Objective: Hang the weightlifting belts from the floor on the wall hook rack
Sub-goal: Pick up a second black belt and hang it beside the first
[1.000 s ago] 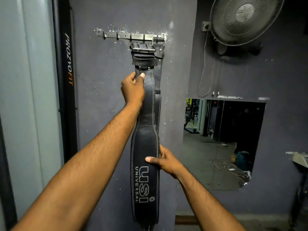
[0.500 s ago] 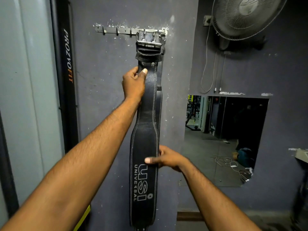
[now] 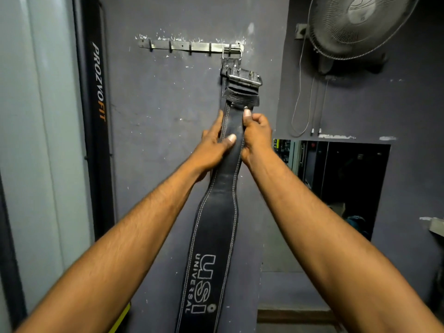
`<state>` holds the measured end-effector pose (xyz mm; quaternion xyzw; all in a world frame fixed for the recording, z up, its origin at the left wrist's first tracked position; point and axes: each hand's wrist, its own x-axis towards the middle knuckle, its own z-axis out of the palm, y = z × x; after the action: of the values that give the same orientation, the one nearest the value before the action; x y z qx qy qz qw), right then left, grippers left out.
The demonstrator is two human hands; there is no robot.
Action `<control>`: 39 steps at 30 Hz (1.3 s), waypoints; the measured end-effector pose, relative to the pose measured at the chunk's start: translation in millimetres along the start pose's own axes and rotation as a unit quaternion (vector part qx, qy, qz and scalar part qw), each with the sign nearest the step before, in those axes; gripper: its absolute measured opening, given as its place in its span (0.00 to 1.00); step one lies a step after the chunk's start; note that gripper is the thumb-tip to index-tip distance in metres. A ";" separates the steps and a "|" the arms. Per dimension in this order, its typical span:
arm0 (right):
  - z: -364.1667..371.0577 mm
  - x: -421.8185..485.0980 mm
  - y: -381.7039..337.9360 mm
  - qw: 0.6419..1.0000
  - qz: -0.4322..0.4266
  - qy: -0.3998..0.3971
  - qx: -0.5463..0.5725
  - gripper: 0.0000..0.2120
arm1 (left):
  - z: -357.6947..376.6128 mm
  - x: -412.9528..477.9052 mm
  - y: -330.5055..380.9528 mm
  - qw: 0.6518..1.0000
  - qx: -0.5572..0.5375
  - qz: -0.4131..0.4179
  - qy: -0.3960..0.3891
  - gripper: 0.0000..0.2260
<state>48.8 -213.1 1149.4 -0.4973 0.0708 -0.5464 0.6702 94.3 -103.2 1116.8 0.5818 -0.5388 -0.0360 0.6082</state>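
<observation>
Holding a long black stitched-leather weightlifting belt (image 3: 213, 227) upright against the grey wall, its steel buckle (image 3: 243, 78) tilted just below the flat metal hook rack (image 3: 182, 46). Left hand (image 3: 211, 147) and right hand (image 3: 255, 133), fingers clamped on the strap beneath the buckle. Hanging step in hand. Next, probably: lifting and levelling the buckle onto a free hook beside the already-hung ring (image 3: 231, 52).

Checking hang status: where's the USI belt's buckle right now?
In the head view, the buckle sits upper centre, below the right end of the wall hook rack, not on a hook. Both hands, left hand and right hand, grip the belt beneath it.
</observation>
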 end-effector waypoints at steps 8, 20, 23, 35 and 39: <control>7.1 5.3 -5.7 0.996 -0.086 0.015 0.001 0.09 | 0.1 -24.8 -35.5 1.000 -0.006 -0.019 0.006 0.20; 12.4 11.1 -29.0 0.983 -0.173 0.060 -0.004 0.11 | -6.9 -49.1 -53.8 0.995 0.011 -0.060 -0.074 0.22; 6.4 15.4 -32.3 0.981 -0.177 0.083 -0.002 0.11 | -16.9 -58.3 -68.1 0.984 -0.038 -0.113 -0.130 0.27; -5.5 20.3 -18.7 0.985 -0.143 0.095 0.003 0.13 | -14.4 -99.7 -95.5 0.982 -0.084 -0.134 -0.105 0.23; -5.3 19.6 -21.6 0.984 -0.151 0.098 -0.001 0.12 | -14.8 -115.9 -110.3 0.978 -0.052 -0.156 -0.128 0.20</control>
<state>38.8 -229.9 1171.7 -0.4467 0.0611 -0.6874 0.5694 120.7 -50.9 967.2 0.6168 -0.5117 -0.2327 0.5509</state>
